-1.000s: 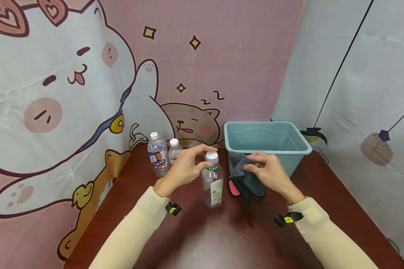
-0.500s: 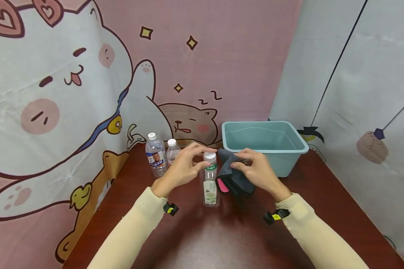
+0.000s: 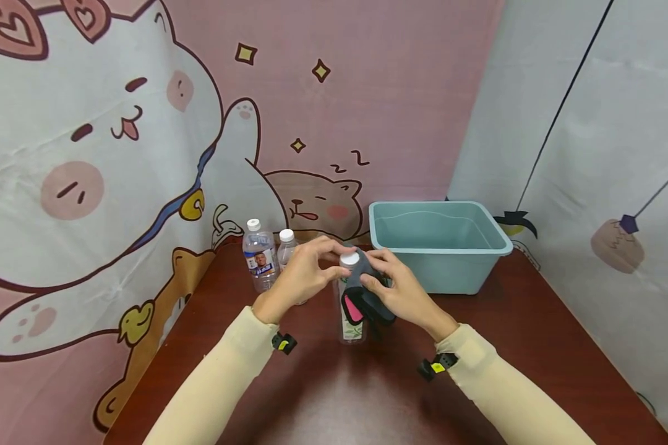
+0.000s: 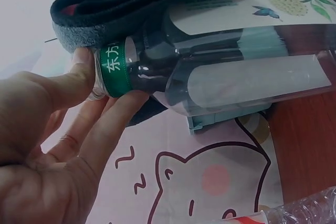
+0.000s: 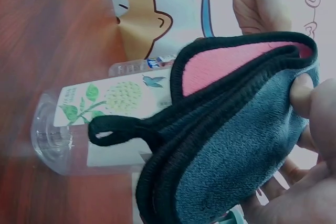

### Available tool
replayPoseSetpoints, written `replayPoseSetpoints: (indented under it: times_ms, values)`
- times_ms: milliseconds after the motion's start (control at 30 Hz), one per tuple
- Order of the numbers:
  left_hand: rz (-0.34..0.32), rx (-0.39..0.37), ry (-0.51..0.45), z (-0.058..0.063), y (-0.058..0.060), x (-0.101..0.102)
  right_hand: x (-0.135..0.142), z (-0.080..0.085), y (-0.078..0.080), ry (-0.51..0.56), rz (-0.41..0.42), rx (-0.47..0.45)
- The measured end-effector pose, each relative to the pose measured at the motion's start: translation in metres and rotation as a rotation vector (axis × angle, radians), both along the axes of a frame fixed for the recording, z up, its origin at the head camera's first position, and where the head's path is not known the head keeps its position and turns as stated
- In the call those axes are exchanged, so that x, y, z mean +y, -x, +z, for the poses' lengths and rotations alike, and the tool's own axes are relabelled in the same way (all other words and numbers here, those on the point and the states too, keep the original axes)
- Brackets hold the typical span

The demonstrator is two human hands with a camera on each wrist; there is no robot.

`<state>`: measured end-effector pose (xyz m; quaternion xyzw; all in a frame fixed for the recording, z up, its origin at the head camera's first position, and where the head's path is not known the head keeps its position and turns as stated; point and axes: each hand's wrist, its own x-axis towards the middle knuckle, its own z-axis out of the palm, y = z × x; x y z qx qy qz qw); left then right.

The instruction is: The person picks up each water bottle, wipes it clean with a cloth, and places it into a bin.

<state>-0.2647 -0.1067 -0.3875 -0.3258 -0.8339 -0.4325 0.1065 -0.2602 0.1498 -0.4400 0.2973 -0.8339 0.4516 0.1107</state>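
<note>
A clear plastic bottle [image 3: 353, 332] with a white cap and a plant-print label stands upright on the table. My left hand [image 3: 305, 275] pinches it at the cap and neck; the left wrist view shows thumb and fingers around its green neck band [image 4: 115, 66]. A folded dark grey cloth [image 5: 236, 140] with black edging, a hanging loop and a pink side is in my right hand [image 3: 401, 289]. Thumb and fingers grip the cloth, which lies against the bottle's neck and upper side and hides part of the label in the head view.
Two more capped clear bottles stand at the back left, a larger one [image 3: 260, 262] and a smaller one [image 3: 286, 248] partly behind my left hand. A light blue bin [image 3: 440, 272] sits at the back right of the brown table [image 3: 334, 395]. Printed fabric hangs behind.
My right hand has moved left with the cloth, from beside the bin up against the bottle. The left hand has stayed on the bottle's top.
</note>
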Motion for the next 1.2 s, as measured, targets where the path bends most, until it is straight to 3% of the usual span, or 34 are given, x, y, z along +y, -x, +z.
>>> replayPoseSetpoints:
  times_ms: [333,667,1000,1200]
  values:
    - [0.006,0.001,0.005,0.000,0.000,0.000,-0.004,-0.009,-0.002,-0.097,-0.069,0.026]
    - [0.015,0.031,0.045,0.000,0.000,0.000,0.012,-0.012,-0.006,-0.170,-0.099,0.083]
    - [0.042,0.039,0.081,-0.002,0.001,0.001,0.023,-0.061,-0.001,-0.303,-0.031,0.093]
    - [0.045,0.038,0.092,0.001,0.002,0.001,0.021,-0.078,0.005,-0.396,0.023,0.097]
